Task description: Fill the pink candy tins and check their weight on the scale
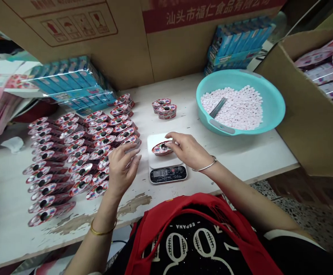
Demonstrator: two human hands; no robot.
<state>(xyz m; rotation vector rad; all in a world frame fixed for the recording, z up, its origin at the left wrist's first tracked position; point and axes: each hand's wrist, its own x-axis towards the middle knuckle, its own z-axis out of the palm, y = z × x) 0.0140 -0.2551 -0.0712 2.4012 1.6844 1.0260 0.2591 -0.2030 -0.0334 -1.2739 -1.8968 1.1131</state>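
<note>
My right hand (186, 149) pinches a small oval red-and-pink container (161, 148) that rests on the white platform of a digital scale (166, 165). My left hand (122, 165) hovers over the near end of the rows of same containers (69, 160), fingers spread and slightly curled, holding nothing I can see. Two more oval containers (164, 107) sit apart behind the scale. A teal basin (240, 102) of small pale pink candies with a scoop in it stands at the right rear.
Shrink-wrapped blue boxes (74, 82) lie at the left rear, and another stack (237, 42) behind the basin. Cardboard cartons (126, 34) wall the back. An open carton (312, 95) of pink packets stands at the right. The table edge has peeling paint (97, 217).
</note>
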